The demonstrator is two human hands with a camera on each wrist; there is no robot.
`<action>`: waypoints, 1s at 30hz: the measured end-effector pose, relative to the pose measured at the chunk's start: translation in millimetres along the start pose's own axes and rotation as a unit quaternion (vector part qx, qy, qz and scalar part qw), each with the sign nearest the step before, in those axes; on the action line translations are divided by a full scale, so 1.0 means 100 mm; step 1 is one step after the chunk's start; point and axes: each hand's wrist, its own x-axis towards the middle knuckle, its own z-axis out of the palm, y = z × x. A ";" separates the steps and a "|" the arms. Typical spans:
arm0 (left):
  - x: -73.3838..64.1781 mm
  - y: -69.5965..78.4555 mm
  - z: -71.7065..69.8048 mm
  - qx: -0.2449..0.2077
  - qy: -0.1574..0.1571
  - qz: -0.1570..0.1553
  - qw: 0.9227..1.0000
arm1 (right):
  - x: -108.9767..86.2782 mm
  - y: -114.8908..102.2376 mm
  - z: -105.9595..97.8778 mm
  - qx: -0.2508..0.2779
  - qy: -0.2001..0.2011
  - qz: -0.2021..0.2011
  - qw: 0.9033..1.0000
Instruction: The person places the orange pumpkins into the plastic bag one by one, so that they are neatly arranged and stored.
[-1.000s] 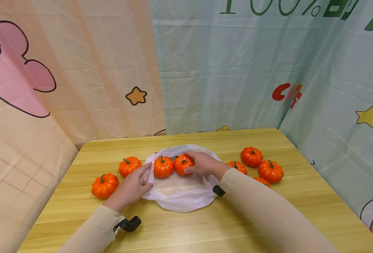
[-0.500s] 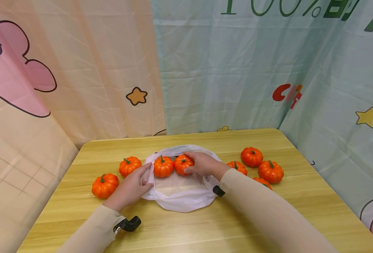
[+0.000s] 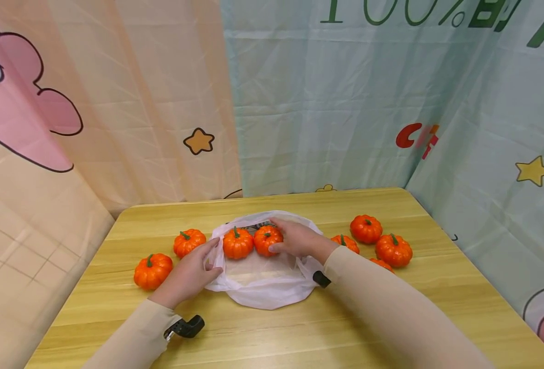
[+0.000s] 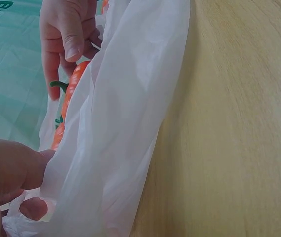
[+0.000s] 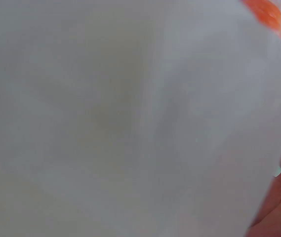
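In the white plastic bag (image 3: pixel 272 300), my right hand (image 3: pixel 297 239) grips a mini pumpkin (image 3: pixel 265 243); my left hand (image 3: pixel 191 265) touches the bag's left rim, pinching or not I can't tell. A wide rim and light thumb help.

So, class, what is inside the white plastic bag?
Two orange pumpkins sit side by side towards the back, the right hand gripping the right-hand pumpkin. A dark patterned patch shows behind them; what it belongs to, and the pumpkins' undersides, are covered.

Two ribbed orange pumpkins (image 3: pixel 347 243) were partly hidden by a beige sleeve (image 3: pixel 382 302); a white plastic bag (image 5: pixel 140 123) was blurred (right wrist).
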 end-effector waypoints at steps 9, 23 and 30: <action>-0.01 0.01 0.01 -0.002 -0.001 -0.007 1.000 | -0.18 0.08 -0.15 -0.018 0.003 -0.030 0.999; 0.01 0.00 0.00 0.001 -0.004 0.003 1.000 | -0.63 0.33 -0.48 0.038 -0.013 -0.041 0.998; 0.01 0.02 -0.01 0.009 -0.007 0.003 1.000 | -0.86 0.52 -0.61 0.073 -0.002 -0.050 0.996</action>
